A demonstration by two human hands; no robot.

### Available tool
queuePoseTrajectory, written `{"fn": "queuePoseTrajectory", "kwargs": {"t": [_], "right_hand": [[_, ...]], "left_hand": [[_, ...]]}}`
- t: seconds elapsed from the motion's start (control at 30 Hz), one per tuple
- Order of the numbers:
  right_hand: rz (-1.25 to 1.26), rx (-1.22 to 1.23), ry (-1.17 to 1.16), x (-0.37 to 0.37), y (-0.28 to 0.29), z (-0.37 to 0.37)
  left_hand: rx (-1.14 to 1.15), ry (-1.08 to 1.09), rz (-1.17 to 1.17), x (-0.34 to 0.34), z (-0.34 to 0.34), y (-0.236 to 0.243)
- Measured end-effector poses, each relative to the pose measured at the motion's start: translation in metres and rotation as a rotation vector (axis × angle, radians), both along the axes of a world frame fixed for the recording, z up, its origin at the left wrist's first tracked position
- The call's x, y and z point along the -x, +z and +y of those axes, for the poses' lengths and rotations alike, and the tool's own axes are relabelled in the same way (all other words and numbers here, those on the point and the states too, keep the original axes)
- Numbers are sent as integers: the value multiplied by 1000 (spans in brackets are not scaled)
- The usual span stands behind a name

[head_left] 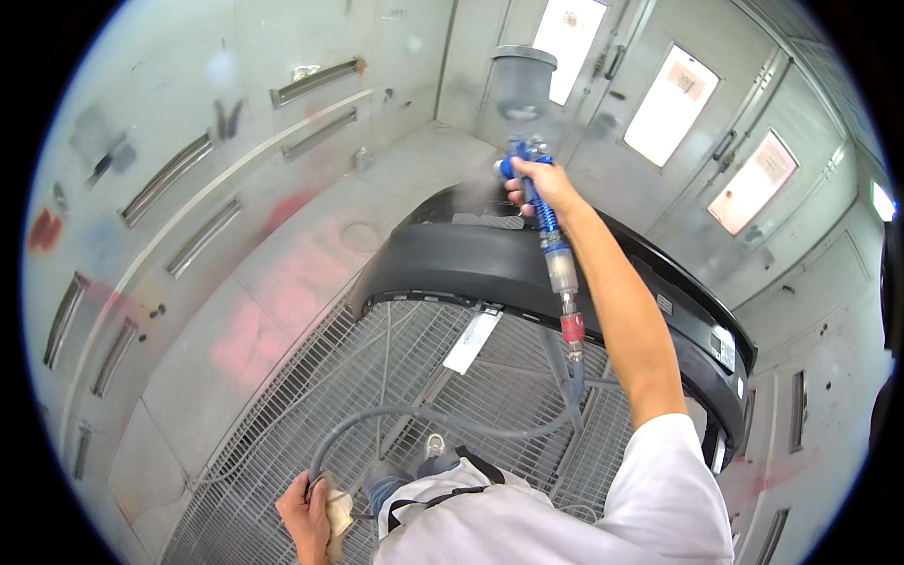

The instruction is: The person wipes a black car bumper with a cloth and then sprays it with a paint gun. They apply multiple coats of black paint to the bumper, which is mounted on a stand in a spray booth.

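Observation:
My right hand grips a blue spray gun with a grey cup on top, raised over a black car bumper. Pale mist hangs around the gun and the bumper's far left part. A clear fitting and a red coupler hang from the gun's handle, joined to a grey hose. My left hand, low at the lower left, is closed round the hose, with a cream cloth at its palm.
I stand on a metal floor grating, beside stand legs under the bumper. Grey booth walls with metal rails and paint marks surround me. Doors with lit windows are ahead and right. A pale panel sits below the bumper.

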State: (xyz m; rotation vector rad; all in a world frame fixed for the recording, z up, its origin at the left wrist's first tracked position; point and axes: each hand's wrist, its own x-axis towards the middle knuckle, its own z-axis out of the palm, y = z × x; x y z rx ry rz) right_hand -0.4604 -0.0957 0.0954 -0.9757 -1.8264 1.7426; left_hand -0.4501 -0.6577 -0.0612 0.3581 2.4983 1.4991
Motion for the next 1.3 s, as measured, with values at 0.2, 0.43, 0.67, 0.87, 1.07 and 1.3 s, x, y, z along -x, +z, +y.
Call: {"fn": "queuePoseTrajectory", "kwargs": {"t": [0.2, 0.43, 0.67, 0.87, 1.07, 1.3], "right_hand": [[-11, 171, 207, 25, -9, -70], [-86, 117, -212, -65, 23, -87], [-110, -3, -615, -244, 75, -105], [-95, -95, -906, -397, 85, -118], [-40, -151, -1187, -568, 48, -131], [-273, -457, -1629, -678, -56, -174]], "left_hand": [[0, -237, -9, 99, -11, -23], [63, -650, -92, 163, 0, 7], [67, -994, -79, 132, 28, 8], [55, -1143, -27, 66, 57, 8], [59, -1241, 38, -5, 75, 14], [140, -1314, 74, -42, 84, 10]]}}
